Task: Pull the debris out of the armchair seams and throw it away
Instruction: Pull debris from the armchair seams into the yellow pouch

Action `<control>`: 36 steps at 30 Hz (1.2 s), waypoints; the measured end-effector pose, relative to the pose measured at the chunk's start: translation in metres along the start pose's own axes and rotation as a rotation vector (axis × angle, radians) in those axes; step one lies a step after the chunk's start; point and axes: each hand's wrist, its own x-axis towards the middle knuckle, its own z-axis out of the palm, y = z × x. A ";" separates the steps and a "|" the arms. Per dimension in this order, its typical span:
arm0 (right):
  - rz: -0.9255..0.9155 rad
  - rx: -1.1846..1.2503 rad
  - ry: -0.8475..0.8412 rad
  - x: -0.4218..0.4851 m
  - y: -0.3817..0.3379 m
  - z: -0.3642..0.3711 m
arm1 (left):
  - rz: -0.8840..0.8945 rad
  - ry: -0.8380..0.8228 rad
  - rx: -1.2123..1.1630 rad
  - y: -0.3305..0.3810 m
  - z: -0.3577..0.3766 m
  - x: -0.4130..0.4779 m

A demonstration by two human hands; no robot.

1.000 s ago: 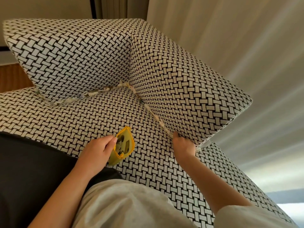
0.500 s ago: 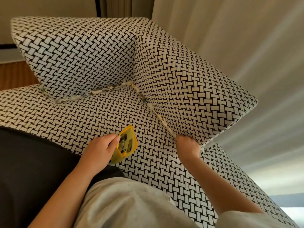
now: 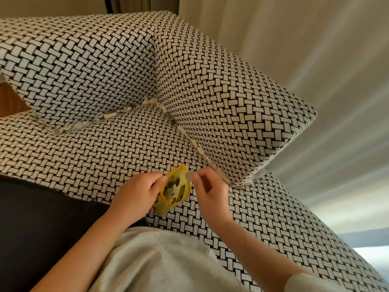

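The armchair (image 3: pixel 117 150) is covered in black-and-white woven fabric. Pale scraps of debris (image 3: pixel 195 146) fill the seam between seat and right armrest, and more debris (image 3: pixel 109 116) lines the seam under the backrest. My left hand (image 3: pixel 136 194) grips a small yellow bag (image 3: pixel 174 189) with scraps inside, its mouth facing up. My right hand (image 3: pixel 207 187) pinches a pale scrap (image 3: pixel 189 175) at the bag's upper edge, just left of the seam's near end.
The right armrest (image 3: pixel 231 114) rises beside my right hand. A dark cloth (image 3: pixel 42 218) lies over the seat's near left part. Pale curtains (image 3: pixel 315 60) hang behind the chair on the right.
My right hand has left the near end of the armrest seam and moved left to the bag with a scrap. The left hand brought the bag up and to the right.
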 end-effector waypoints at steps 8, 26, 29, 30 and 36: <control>-0.084 -0.026 -0.059 -0.011 0.009 -0.005 | 0.008 -0.021 0.012 0.021 0.010 0.002; 0.181 -1.011 -0.144 0.014 0.087 -0.071 | 0.017 -0.094 -0.069 0.012 0.017 0.000; 0.242 -1.087 -0.202 0.019 0.083 -0.069 | 0.011 -0.097 -0.077 0.009 0.017 0.002; 0.249 -1.106 -0.211 0.021 0.081 -0.068 | 0.008 -0.096 -0.080 0.008 0.017 0.002; 0.420 -0.965 -0.365 0.036 0.082 -0.070 | -0.008 -0.083 -0.086 0.006 0.017 0.002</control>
